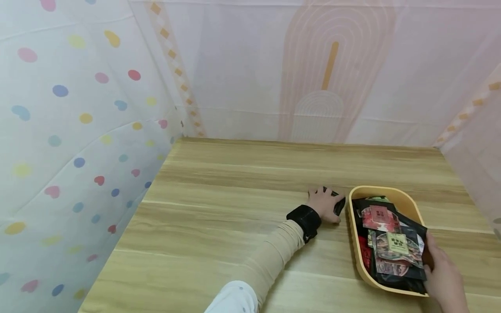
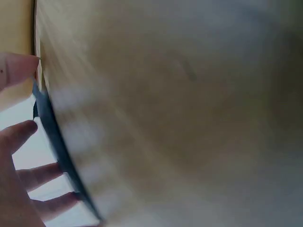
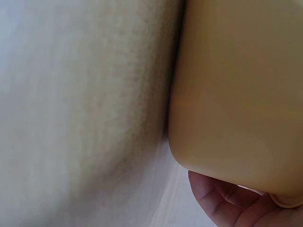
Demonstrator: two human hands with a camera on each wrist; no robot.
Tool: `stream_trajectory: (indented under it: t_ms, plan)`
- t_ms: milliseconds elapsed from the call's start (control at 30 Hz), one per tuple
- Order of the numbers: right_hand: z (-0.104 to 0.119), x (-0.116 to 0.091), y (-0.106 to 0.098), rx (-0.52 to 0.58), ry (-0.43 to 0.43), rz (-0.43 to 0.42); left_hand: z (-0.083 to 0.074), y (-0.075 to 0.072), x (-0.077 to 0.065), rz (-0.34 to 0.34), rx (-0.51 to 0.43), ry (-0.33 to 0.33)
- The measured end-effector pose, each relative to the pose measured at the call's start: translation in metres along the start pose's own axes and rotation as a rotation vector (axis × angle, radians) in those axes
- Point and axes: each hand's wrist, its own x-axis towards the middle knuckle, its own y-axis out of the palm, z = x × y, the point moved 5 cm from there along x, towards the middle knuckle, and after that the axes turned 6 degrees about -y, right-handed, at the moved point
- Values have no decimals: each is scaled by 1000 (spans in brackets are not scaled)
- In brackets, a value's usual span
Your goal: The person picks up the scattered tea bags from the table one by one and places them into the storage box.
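My left hand is palm down at the table's middle, just left of the yellow basket. Its spread fingers and thumb hold a flat black packet, mostly hidden beneath the hand. In the left wrist view, the packet's dark edge runs along the fingertips, close over the wood. At the basket's right side my right hand grips the rim; the right wrist view shows curled fingers against the basket's outer wall. Several black food packets with printed fronts fill the basket in a loose pile.
The wooden tabletop extends left of the basket and behind it. A polka-dot curtain borders the table's left, and a pale curtain with an arch print stands along the back. Dark red wrapping shows inside the basket's left side.
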Motion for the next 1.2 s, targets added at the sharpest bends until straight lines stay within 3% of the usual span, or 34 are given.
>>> stream_trajectory:
  t_ms: [200,467,567,767,933,1100,1200]
  plan:
    - [-5,1,5,-2,39,19,-8,-5,-3,3,58,-72]
    - [-3,0,6,9,18,0,-4,1,-5,40,-34,-118]
    - [-2,-1,5,14,8,3,-4,3,-8,11,-61,-83]
    - [-1,-1,2,17,-11,-11,-2,2,-14,-100,0,54]
    - [-2,-1,1,5,-21,-21,8,-2,-11,-81,-183,118]
    - [0,-1,1,1,-25,-25,8,-30,-12,-109,-396,193]
    - [0,0,1,1,-20,-22,-5,-55,-17,-119,-428,256]
